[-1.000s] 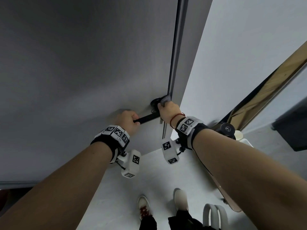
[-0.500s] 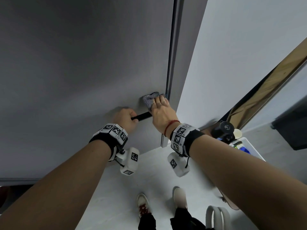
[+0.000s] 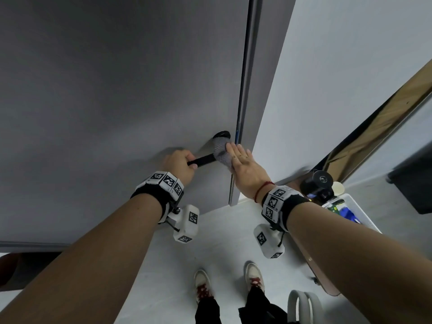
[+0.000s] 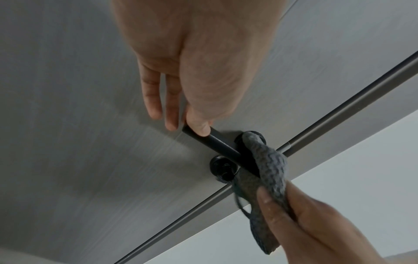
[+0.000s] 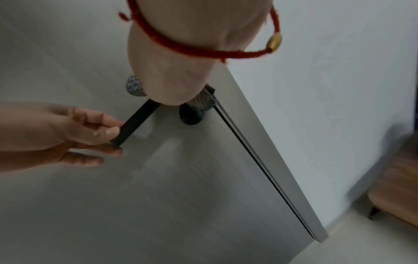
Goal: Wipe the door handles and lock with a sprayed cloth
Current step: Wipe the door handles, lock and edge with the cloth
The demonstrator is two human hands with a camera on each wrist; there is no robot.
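Cloth (image 3: 221,152) lower on handle (image 3: 201,160) base; right hand (image 3: 246,170) fingers pinch it; left hand (image 3: 178,164) still grips handle.

Grey door (image 3: 117,90) carrying black hardware
A black lever handle (image 4: 217,141) and round lock (image 4: 222,167) are mounted near its edge.

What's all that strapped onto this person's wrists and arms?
Both forearms are bare, with no sleeves. Each wrist wears a black band ringed with white blocks printed with black-and-white square codes, and a small white camera pod hangs beneath it. The right wrist also has a thin red string bracelet with a gold bead.
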